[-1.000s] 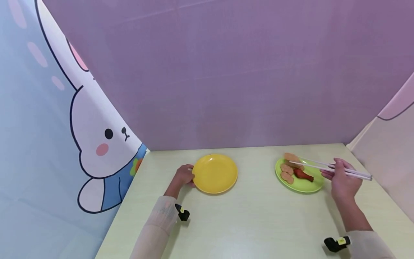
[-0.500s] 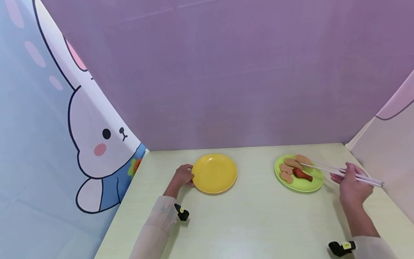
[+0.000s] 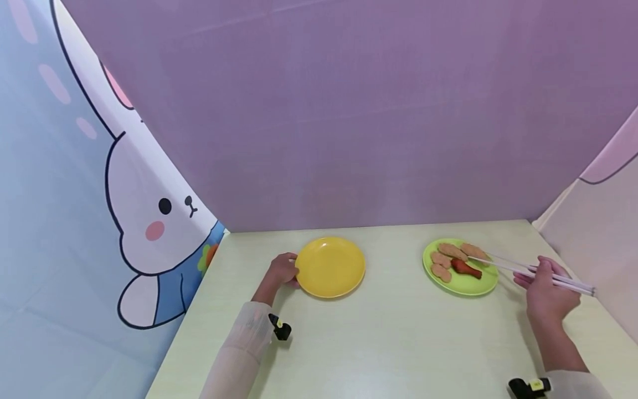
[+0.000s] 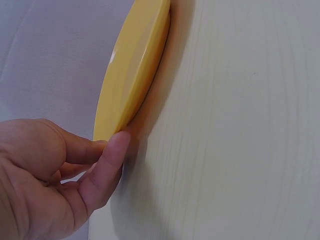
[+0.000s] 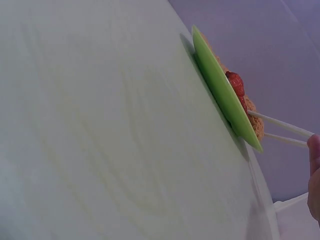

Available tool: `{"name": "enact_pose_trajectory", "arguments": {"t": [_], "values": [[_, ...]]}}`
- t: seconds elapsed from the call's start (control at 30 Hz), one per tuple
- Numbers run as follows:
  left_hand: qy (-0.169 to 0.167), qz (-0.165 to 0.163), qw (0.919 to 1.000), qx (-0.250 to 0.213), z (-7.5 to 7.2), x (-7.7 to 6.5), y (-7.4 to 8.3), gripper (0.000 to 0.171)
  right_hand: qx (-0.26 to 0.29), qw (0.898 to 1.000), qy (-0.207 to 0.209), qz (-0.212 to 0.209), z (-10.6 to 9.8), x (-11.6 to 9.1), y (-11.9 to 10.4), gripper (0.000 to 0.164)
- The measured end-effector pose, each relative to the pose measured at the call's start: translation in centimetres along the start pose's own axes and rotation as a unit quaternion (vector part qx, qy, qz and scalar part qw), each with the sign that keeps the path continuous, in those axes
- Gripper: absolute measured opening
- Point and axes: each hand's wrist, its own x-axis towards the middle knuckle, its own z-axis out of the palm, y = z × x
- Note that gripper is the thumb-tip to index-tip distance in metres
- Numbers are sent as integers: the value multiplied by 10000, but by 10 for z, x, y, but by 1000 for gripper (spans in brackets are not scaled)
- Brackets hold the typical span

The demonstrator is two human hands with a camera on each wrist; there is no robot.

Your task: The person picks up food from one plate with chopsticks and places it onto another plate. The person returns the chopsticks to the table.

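My left hand [image 3: 284, 270] pinches the left rim of a yellow plate [image 3: 331, 267]; thumb and fingers meet at its edge in the left wrist view. On the right, my right hand [image 3: 551, 291] holds a pair of white chopsticks [image 3: 518, 271]. Their tips reach over the right side of a green plate [image 3: 476, 286] and stand either side of a tan, breaded-looking food piece [image 3: 472, 251], which lies on the plate. Beside it are another long tan piece [image 3: 452, 251], smaller lobed tan pieces [image 3: 441, 272] and a red-brown drumstick [image 3: 466, 269]. The right wrist view shows only part of the right hand.
Both plates stand toward the back of a pale wood-grain table [image 3: 394, 332]. A purple cloth wall [image 3: 349, 122] rises behind its far edge. A blue rabbit-print cloth [image 3: 164, 238] hangs at the left, and a pale cloth [image 3: 605, 238] at the right.
The chopsticks, with the tan piece between their tips, have moved right and down, and the piece now lies at the plate's back right. The left hand and yellow plate have stayed put.
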Motion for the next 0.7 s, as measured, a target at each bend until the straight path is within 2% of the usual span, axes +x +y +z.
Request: {"name": "enact_pose_trajectory", "arguments": {"t": [0.2, 0.5, 0.7], "values": [[31, 34, 10000, 34, -1, -2, 1, 51, -44, 9999, 40, 103, 1, -3, -2, 12], [41, -23, 10000, 3, 1, -1, 1, 52, 173, 9998, -21, -93, 8, 0, -6, 11], [13, -57, 10000, 44, 1, 1, 1, 51, 73, 10000, -54, 2, 13, -2, -4, 9]]}}
